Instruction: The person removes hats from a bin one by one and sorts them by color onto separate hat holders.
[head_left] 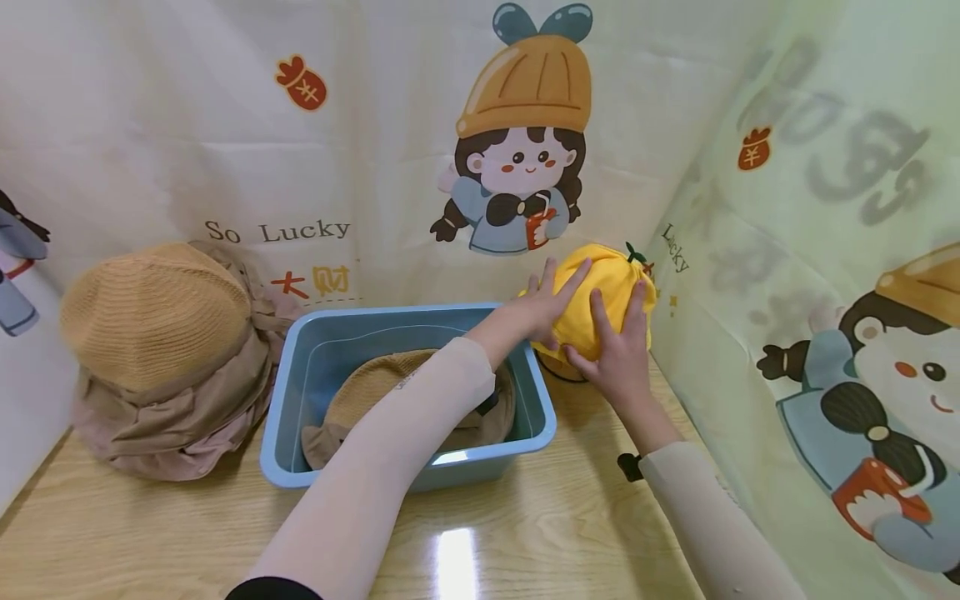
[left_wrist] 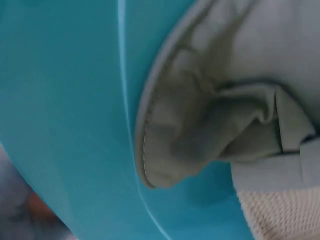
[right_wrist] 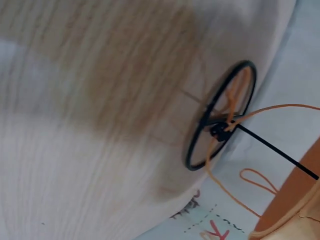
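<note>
A yellow hat [head_left: 609, 275] with a green leaf-like sprig on top sits at the back right in the head view. It is over a black wire stand [right_wrist: 221, 131], whose round base shows in the right wrist view, with orange cords dangling beside it. My left hand [head_left: 534, 310] lies with spread fingers against the hat's left side. Against its front right, my right hand [head_left: 624, 362] rests with fingers extended and thumb apart. Below my left forearm, a brown brimmed hat [head_left: 375, 387] lies in the blue bin [head_left: 408, 315]; its fabric brim [left_wrist: 175, 145] fills much of the left wrist view.
A pile of tan and mauve hats [head_left: 157, 325] stands left of the bin. Printed cloth walls [head_left: 397, 150] enclose the wooden tabletop [head_left: 540, 533] at the back and right. A small black object [head_left: 630, 467] shows beside my right wrist.
</note>
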